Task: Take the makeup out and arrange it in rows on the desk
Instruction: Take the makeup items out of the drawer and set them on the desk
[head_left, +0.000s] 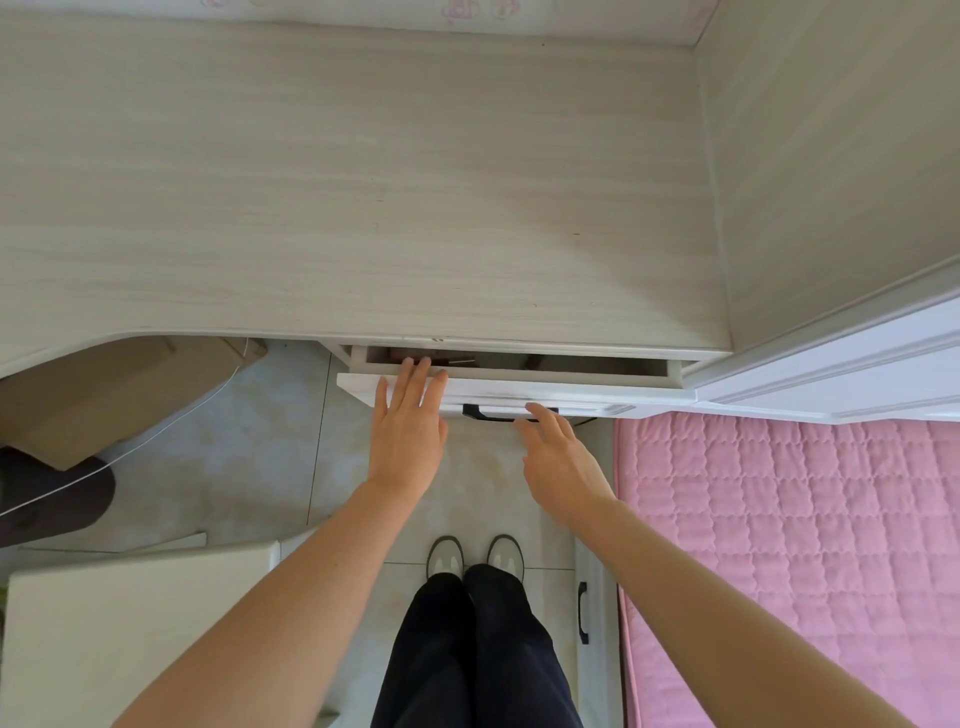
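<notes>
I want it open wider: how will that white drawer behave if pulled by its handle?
The drawer probably slides straight out from under the desk. Its flat front looks rigid, unlikely to flex. The black handle sits near mid-front, so a pull should hardly skew it.

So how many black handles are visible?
2: an upper black handle on the open white drawer, by the right hand; a lower black handle beside the pink quilt. Others possibly hidden.

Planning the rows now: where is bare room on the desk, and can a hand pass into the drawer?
The desk top is bare wood up to the side panel on the right. Tight spot: the drawer is open only a narrow slit; the left hand has fingers over its front, the right hand is at the black handle.
</notes>
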